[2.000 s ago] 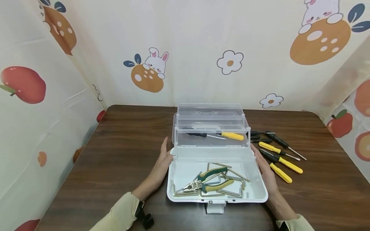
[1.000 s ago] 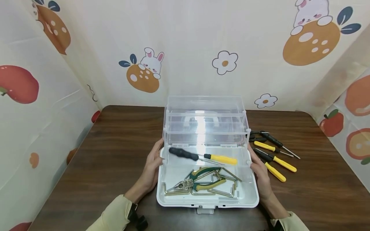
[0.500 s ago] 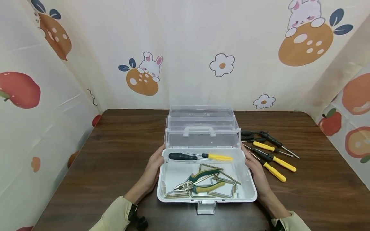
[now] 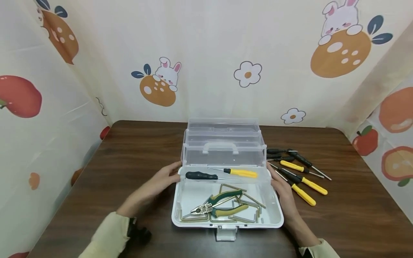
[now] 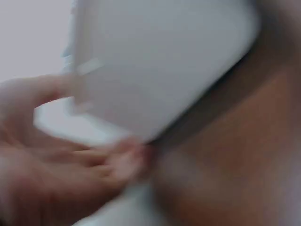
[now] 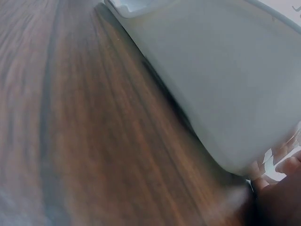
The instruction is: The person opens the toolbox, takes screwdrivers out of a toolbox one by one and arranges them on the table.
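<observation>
A white toolbox (image 4: pixel 272 200) with its clear lid (image 4: pixel 222 157) raised stands before me. Inside lie pliers (image 4: pixel 205 208) with green-and-yellow handles and several L-shaped hex keys (image 4: pixel 193 219). Across the back of the box rest a black-handled screwdriver (image 4: pixel 200 175) and a yellow-handled screwdriver (image 4: pixel 243 173). My left hand (image 4: pixel 158 184) is at the left rear corner, thumb and fingers spread apart around it; the left wrist view is blurred. My right hand (image 4: pixel 284 193) holds the right rear corner, its fingertips bent round the edge in the right wrist view.
On the brown wooden table (image 4: pixel 142 143), right of the toolbox, lie several loose screwdrivers (image 4: pixel 303 193) with yellow or black handles. A printed curtain (image 4: pixel 213 96) hangs behind the table and along both sides. The latch (image 4: pixel 226 234) hangs down at the box's front.
The toolbox tipped toward me and settled level again. Both screwdrivers slid from farther back down into the white base. My left wrist has swung out to the left; the right hand stays put.
</observation>
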The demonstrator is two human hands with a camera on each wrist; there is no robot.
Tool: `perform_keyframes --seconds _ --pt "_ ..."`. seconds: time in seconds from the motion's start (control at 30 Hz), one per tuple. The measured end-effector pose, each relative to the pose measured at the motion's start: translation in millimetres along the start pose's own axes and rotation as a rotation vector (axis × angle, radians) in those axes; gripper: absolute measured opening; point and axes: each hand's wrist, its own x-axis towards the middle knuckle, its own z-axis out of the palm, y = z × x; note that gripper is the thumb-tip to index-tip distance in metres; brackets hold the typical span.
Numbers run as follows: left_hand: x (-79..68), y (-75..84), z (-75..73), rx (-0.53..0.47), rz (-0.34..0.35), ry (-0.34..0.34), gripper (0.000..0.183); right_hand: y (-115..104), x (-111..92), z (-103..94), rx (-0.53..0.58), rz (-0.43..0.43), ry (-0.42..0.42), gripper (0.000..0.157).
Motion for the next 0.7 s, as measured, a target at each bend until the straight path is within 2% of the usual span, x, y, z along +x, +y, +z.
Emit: perform_keyframes --seconds 0.03,0.1,0.17,0.2,0.27,0.3,0.37,0.4,0.47,0.6,0.7 --pt "-5.4 9.8 -7.9 0.145 -0.019 -0.031 0.074 0.2 0.1 1.0 -0.003 0.003 0.004 0.054" --pt "-17.6 32.5 -18.9 0.452 -0.012 -0.073 0.073 0.1 0.3 2.2 -0.014 0.01 0.011 0.054" --pt "-28.5 58.3 -21.4 0.71 0.015 -0.056 0.066 -1.0 0.7 2.0 -0.028 0.009 0.027 0.053" --pt "-31.9 70.9 -20.0 0.802 0.046 -0.034 0.062 -1.7 1.1 1.5 -0.025 0.008 0.038 0.053" --pt "-35.9 92.4 -14.3 0.923 0.123 0.015 0.052 -0.7 1.1 2.9 -0.016 0.008 0.046 0.053" --pt "-35.8 101.7 -10.8 0.946 0.168 0.031 0.048 -0.3 1.3 3.5 -0.012 0.009 0.047 0.053" --pt "-32.0 116.7 -3.8 0.931 0.252 0.034 0.042 -1.1 2.7 3.1 -0.008 0.009 0.044 0.053" --pt "-28.2 122.3 -1.3 0.913 0.291 0.018 0.039 -1.0 3.3 3.0 -0.004 0.008 0.041 0.053" --pt "-19.6 131.4 2.6 0.87 0.326 -0.027 0.034 -0.3 4.0 3.4 0.0 0.005 0.035 0.053" --pt "-1.6 136.2 11.2 0.832 0.276 -0.121 0.028 1.3 3.0 3.9 0.014 0.004 0.03 0.053" --pt "7.5 132.7 20.7 0.834 0.222 -0.159 0.027 0.9 1.4 2.9 0.016 0.003 0.038 0.053"
